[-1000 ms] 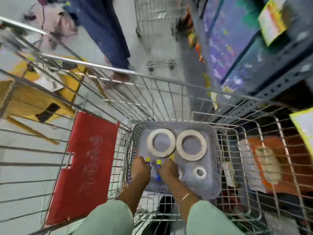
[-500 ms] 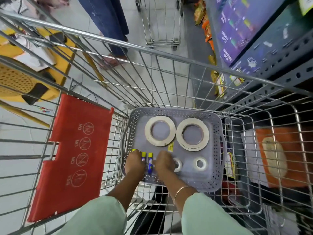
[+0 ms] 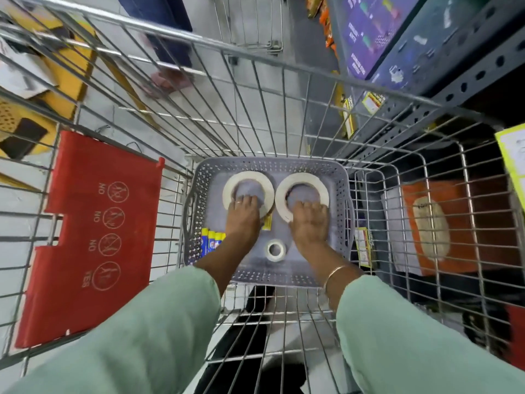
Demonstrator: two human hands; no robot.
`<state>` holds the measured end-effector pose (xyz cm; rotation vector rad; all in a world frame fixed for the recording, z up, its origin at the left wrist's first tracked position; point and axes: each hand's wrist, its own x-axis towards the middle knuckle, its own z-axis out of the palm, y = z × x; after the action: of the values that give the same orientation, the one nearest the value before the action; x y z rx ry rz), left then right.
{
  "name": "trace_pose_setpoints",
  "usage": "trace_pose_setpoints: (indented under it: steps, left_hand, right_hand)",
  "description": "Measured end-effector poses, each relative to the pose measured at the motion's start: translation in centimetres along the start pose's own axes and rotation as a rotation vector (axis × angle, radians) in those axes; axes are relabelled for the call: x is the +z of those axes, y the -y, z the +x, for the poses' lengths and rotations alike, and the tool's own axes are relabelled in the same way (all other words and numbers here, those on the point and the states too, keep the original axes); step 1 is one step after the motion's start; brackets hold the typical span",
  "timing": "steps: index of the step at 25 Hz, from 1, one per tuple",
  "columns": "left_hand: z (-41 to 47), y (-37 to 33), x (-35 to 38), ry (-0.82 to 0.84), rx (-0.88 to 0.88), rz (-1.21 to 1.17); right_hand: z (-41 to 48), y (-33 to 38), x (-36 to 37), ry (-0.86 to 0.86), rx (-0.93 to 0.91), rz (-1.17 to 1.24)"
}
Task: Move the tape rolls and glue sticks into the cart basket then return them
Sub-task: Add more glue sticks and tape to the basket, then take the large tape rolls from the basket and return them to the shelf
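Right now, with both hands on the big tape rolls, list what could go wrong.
1. The left hand and right hand each grip only the near edge of a large tape roll; a roll could tilt and slip on lifting.
2. The small tape roll lies between the wrists and could be knocked.
3. The glue sticks lie beside the left wrist against the basket wall and might get nudged.

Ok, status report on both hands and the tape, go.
Left hand on left big tape roll, right hand on right one. Both rolls flat in basket. Nothing blocking.
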<state>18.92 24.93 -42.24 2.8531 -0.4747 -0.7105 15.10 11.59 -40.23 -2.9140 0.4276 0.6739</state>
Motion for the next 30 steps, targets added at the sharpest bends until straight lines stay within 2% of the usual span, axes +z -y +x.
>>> trace_pose_setpoints:
  steps: [5,6,9,12,17,21,25,30]
  left_hand:
    - [-1.1,0.4,0.9,0.058,0.062,0.126]
    - [-1.3,0.4,1.0,-0.003,0.075,0.158]
    - [-2.0,-0.5,-1.4,0.009,0.054,0.021]
    - [-3.5,-1.3,-3.9,-0.074,0.026,0.043]
    - [-8.8,-5.7,-10.7,-0.213,0.136,-0.047]
    - [-13.6,-11.0,-15.4,-0.283,0.218,-0.16]
    - [-19.6,-17.0,-19.2,-0.341,0.506,-0.259]
    - [-26.3,-28.9,-21.1,-0.316,0.951,-0.268]
  right_hand:
    - [-0.3,0.2,0.3,0.043,-0.1,-0.001]
    - [-0.7,0.1,0.4,0.05,-0.127,-0.013]
    - [-1.9,-0.4,-1.5,0.014,-0.134,0.015]
    - [-3.9,-0.7,-4.9,-0.036,-0.147,0.036]
    - [-10.2,-2.6,-14.2,-0.179,-0.146,0.086]
    - [-17.7,-6.1,-19.9,-0.38,-0.154,0.161]
    - [-26.3,-11.4,-23.6,-0.595,-0.075,0.262]
    - [-37.6,-20.6,-24.2,-0.808,0.265,0.317]
